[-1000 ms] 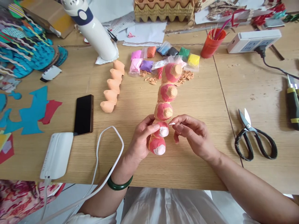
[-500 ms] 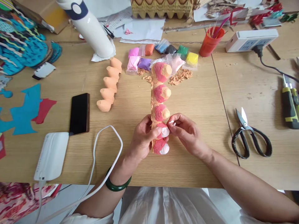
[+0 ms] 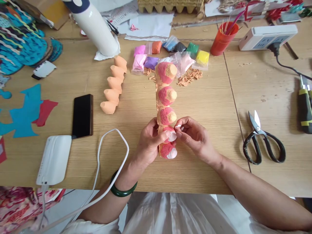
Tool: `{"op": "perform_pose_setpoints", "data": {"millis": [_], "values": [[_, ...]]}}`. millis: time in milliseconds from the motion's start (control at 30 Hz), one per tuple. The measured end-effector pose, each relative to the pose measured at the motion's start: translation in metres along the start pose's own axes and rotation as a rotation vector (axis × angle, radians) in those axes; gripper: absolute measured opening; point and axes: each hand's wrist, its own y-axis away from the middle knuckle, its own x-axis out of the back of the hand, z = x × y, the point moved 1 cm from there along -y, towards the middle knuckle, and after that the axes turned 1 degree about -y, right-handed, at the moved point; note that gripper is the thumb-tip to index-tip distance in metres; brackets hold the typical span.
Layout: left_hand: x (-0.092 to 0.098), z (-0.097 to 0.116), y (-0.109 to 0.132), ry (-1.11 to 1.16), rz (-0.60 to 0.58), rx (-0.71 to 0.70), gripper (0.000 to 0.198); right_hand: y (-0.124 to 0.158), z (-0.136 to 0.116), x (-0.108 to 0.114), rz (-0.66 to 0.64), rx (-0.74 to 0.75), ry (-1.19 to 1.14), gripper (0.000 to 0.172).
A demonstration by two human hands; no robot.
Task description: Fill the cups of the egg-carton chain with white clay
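Now the wooden table (image 3: 207,104) spreads before me, and over it I hold a long egg-carton strip (image 3: 166,96), my left hand (image 3: 149,143) clamped on its near end, thumb on top. Its five bumps are red; the two nearest me have white tips. To the left lies a plain orange carton row (image 3: 114,84), to the right scissors (image 3: 258,130), and farther left a phone (image 3: 83,115). Coloured packets (image 3: 151,62) lie around the strip's far end. Smallest, a white scrap (image 3: 178,126) is pinched in my right hand's (image 3: 198,139) fingertips, just beside the second-nearest bump.
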Motion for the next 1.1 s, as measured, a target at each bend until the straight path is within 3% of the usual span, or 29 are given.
{"op": "perform_pose_setpoints", "data": {"millis": [333,467,1100], "values": [[-0.0005,0.0000,0.0017,0.064,0.006,0.035,0.034,0.0008,-0.0007,0.0005,-0.009,0.002,-0.034,0.032],[-0.0011,0.0007,-0.0001,0.043,-0.038,0.022,0.038,-0.0003,-0.0003,0.0010,-0.012,-0.003,-0.021,0.034],[-0.0040,0.0045,-0.0007,0.024,-0.031,0.049,0.046,-0.0027,0.0002,0.0015,0.016,0.005,-0.002,0.041]]}}
